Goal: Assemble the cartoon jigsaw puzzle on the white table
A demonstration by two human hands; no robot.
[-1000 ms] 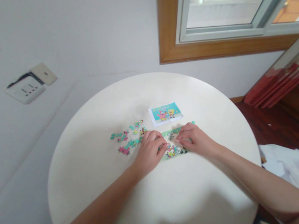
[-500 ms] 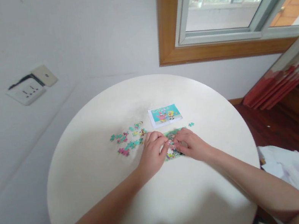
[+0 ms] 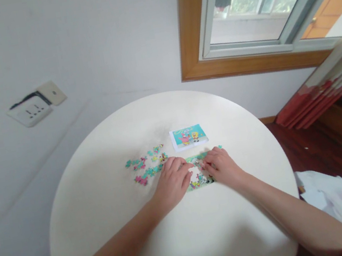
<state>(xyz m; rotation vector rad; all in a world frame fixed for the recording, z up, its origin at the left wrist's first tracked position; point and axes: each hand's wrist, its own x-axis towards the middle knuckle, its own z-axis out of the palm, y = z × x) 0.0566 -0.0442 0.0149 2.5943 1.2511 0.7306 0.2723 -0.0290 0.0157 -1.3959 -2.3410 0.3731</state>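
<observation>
A small, partly filled jigsaw puzzle (image 3: 201,180) with a green border lies on the white table, a pale gap showing in its middle. My left hand (image 3: 173,179) rests over its left edge, fingers stretched out and slightly apart, holding nothing that I can see. From the right side, my right hand (image 3: 223,165) reaches over the puzzle with thumb and fingertips pinched at the gap, apparently around a small puzzle piece that the fingers mostly cover. Left of my left hand are loose puzzle pieces (image 3: 141,180), pink, teal and yellow.
Behind the puzzle lies a picture card (image 3: 189,138) with pink and yellow cartoon figures. The round table (image 3: 109,227) stands against a wall with a socket (image 3: 30,110). A window and a red-edged curtain (image 3: 306,108) are at the right, with white plastic (image 3: 337,191) below.
My left hand's fingertips have drawn back a little to the left from the gap, exposing more of it. My right hand stays pinched over the puzzle. The whole view has shifted slightly.
</observation>
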